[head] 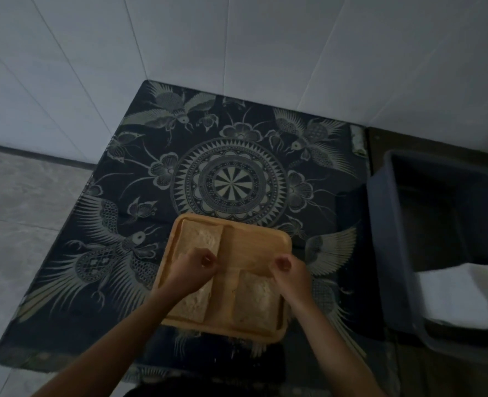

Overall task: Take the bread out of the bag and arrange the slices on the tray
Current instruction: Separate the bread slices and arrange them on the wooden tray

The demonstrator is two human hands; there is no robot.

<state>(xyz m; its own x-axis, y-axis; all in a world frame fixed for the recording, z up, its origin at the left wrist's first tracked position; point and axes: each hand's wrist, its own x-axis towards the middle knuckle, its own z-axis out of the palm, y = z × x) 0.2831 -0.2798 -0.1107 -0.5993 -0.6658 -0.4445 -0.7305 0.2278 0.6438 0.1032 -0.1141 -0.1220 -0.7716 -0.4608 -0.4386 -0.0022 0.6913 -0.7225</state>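
A wooden tray with compartments lies on a dark patterned cloth. One bread slice fills the upper left compartment, a second slice lies below it, and a third slice sits in the lower right compartment. The upper right compartment is bare wood. My left hand hovers over the left side, fingers pinched at the lower corner of the upper left slice. At the top right corner of the lower right slice my right hand has its fingers curled; the dim light hides whether it grips the bread.
The patterned cloth covers a low table in a corner of white tiled walls. A grey plastic tub stands to the right with something white inside. Grey floor shows at the left.
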